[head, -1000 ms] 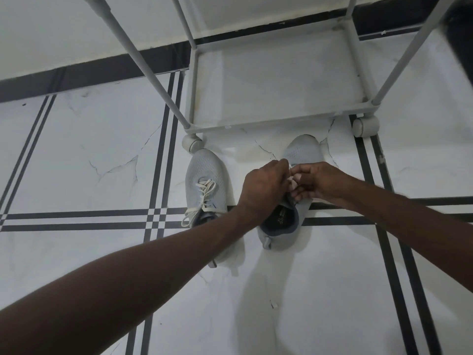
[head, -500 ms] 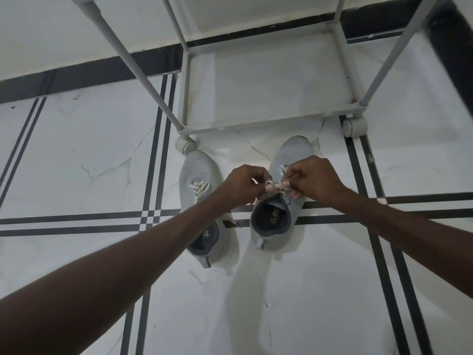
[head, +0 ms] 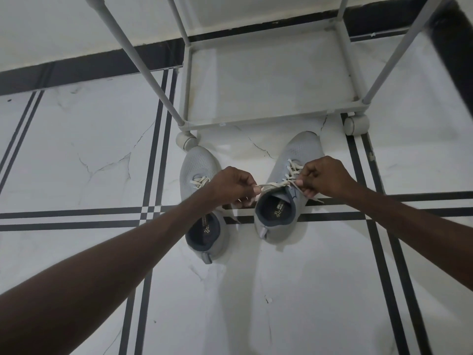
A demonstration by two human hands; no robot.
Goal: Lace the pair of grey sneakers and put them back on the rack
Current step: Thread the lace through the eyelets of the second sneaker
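Note:
Two grey sneakers stand side by side on the floor, toes toward the rack. The left sneaker [head: 198, 165] has cream laces through its eyelets; my left forearm crosses its middle. The right sneaker [head: 302, 149] has a cream lace [head: 275, 185] stretched across its opening. My left hand [head: 231, 187] pinches one end of that lace at the shoe's left side. My right hand [head: 325, 179] pinches the other end over the shoe's right side. The grey shoe rack [head: 256, 120] stands just beyond the toes, its bottom shelf bare.
The rack has slanting grey poles [head: 133, 51] and castor wheels [head: 186, 142] close to the sneaker toes. White marble floor tiles with black stripe lines [head: 76, 216] lie all around. A wall with a black skirting [head: 76, 67] runs behind the rack.
My hands have drawn apart from the middle of the right sneaker, pulling its lace taut sideways. The view has shifted slightly nearer the shoes.

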